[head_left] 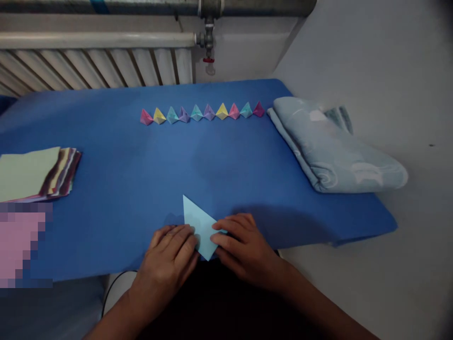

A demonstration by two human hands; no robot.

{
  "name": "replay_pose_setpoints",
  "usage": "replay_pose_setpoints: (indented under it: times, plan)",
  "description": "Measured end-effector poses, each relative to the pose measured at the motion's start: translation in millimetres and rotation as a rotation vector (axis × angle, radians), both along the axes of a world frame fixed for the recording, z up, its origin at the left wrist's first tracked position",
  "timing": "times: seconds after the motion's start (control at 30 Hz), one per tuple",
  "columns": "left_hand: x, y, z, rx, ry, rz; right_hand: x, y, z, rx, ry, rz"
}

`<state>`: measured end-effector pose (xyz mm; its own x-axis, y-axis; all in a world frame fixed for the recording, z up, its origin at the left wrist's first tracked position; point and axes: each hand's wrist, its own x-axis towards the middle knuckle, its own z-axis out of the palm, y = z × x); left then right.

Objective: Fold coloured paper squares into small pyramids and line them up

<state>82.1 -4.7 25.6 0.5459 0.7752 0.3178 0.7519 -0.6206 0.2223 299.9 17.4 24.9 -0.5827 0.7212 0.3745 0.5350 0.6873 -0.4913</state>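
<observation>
paper (197, 222): light blue, folded triangle | left hand (172, 252), right hand (240, 245): pressing it flat

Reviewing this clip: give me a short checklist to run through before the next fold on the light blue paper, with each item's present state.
1. Both hands on the sheet: ok. The left hand and right hand both press on the light blue paper.
2. Paper lying on the blue mat, not hanging off it: ok, though its lower tip sits right at the near edge.
3. Crease edges aligned: cannot tell, the fingers cover the lower half.
4. Space around the paper: ok. The row of folded pieces and the folded cloth lie well apart from it.
5. Spare sheets at hand: ok. The paper stack lies to the left.
</observation>
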Motion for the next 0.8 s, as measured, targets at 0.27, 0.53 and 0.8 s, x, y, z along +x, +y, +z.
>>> replay_pose_setpoints:
  times: [0.27, 0.53, 0.8]
  plan:
    - [1, 3, -1.3, 0.037, 0.005, -0.004, 12, -8, -10.1, -0.022, 0.037, -0.235]
    - [1, 6, 0.2, 0.042, 0.025, -0.028, 10, -8, -9.7, -0.066, -0.007, -0.248]
    - [4, 11, 3.5, 0.035, 0.014, -0.027, 14, -6, -6.8, -0.115, 0.048, -0.282]
